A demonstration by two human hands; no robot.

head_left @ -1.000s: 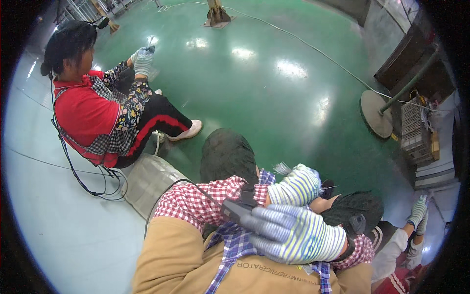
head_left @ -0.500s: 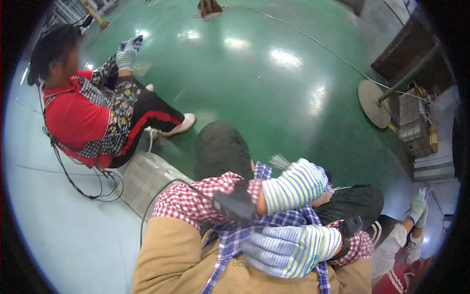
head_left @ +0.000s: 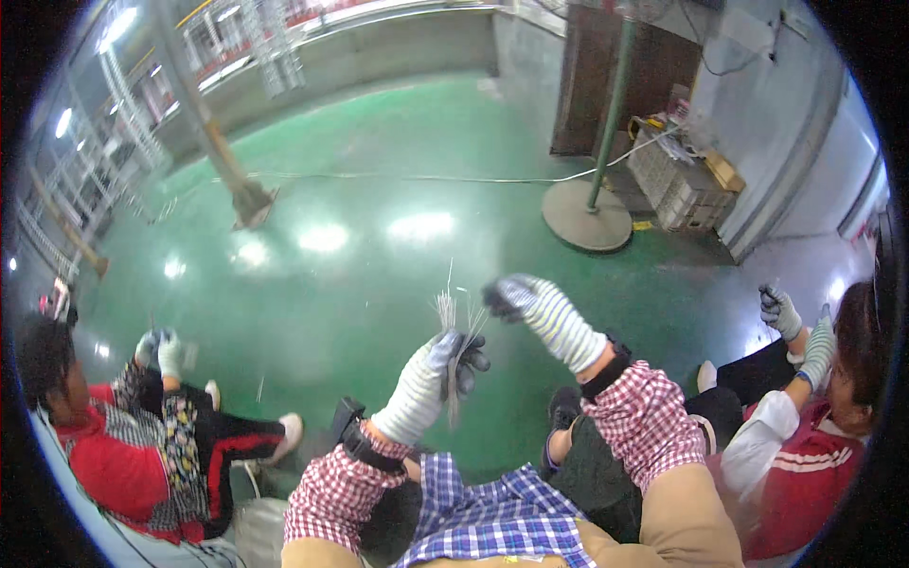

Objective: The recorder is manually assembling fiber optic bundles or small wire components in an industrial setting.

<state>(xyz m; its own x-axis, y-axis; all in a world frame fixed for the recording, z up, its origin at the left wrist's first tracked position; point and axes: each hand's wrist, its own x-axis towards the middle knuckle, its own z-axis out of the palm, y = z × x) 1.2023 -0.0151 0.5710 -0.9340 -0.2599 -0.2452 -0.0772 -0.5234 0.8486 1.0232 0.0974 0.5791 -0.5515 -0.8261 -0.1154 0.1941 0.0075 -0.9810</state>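
My left hand (head_left: pixel 423 386), in a striped knit glove with grey-coated fingers, is raised in front of my lap. It grips a bundle of thin, pale wires (head_left: pixel 445 310), whose loose ends fan out above the fingers and whose tail hangs below. To the right of the wire tips, my right hand (head_left: pixel 554 317) is held up in a matching glove. Its fingers are bent together and dark at the tips; whether a strand is pinched there is too small to make out. The two hands are apart.
Seated co-workers in red flank me: one person (head_left: pixel 109 464) at left, another (head_left: pixel 800 454) at right, both gloved. Ahead on the green floor (head_left: pixel 360 284) stand a round-based pole (head_left: pixel 587 216) and a slanted post (head_left: pixel 213 123). A crate (head_left: pixel 677 185) sits by the wall. A cable crosses the floor.
My view has swung up and to the right. Both hands have risen from my lap and moved apart. The right hand has left the apron front; the wires remain in the left hand.
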